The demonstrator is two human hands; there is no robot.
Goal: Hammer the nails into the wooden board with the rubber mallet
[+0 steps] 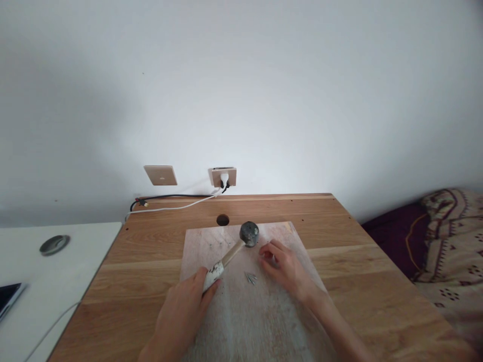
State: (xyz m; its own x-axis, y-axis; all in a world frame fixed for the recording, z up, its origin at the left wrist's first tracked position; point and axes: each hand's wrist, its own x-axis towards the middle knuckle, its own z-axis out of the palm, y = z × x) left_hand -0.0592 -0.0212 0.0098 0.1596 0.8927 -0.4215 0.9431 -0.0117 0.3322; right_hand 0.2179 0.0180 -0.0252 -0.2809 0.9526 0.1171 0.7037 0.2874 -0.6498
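Note:
My left hand (188,301) is wrapped round the handle of a hammer (228,255). Its rounded dark head (249,234) is over the far part of a pale wooden board (241,322). To the right of the head, my right hand (281,264) hovers close to the board with thumb and fingertips drawn together; whatever they may pinch is too small to make out. A small bunch of nails (250,277) lies on the board between the hands. Several tiny dark points, perhaps nails or holes, run in a row across the board's far part.
The board lies on a wooden desk (362,286) with a round cable hole (223,219). White and black cables (181,206) run along its back to a wall socket (231,177). A white table (86,246) adjoins on the left; patterned bedding (453,241) is at the right.

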